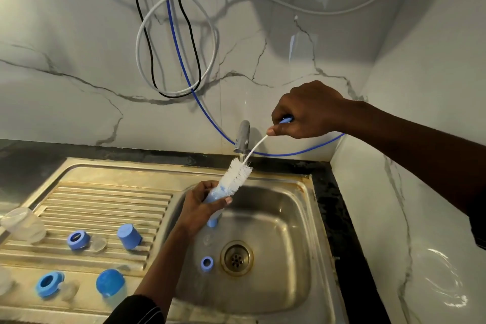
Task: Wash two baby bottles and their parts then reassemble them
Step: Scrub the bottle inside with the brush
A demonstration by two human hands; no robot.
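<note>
Sleeve [136, 309] at bottom edge. Holds bottle [211, 197] over sink [284, 221], left hand [200, 209] fingers curled round its middle. Grips brush [236, 175] handle in right hand [307, 113], bristles at the mouth. Likely light, stiff, wet-slick: needs firm mid-body grip.

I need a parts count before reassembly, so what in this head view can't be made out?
All head view.
Blue bottle: middle covered by the left hand; whether the brush enters it is unclear.
Brush handle: mostly hidden inside the right hand.
Clear bottle: blurred, cut off by the left edge.
Clear piece and second clear piece on the drainboard: blurred, shape unsure.
</note>
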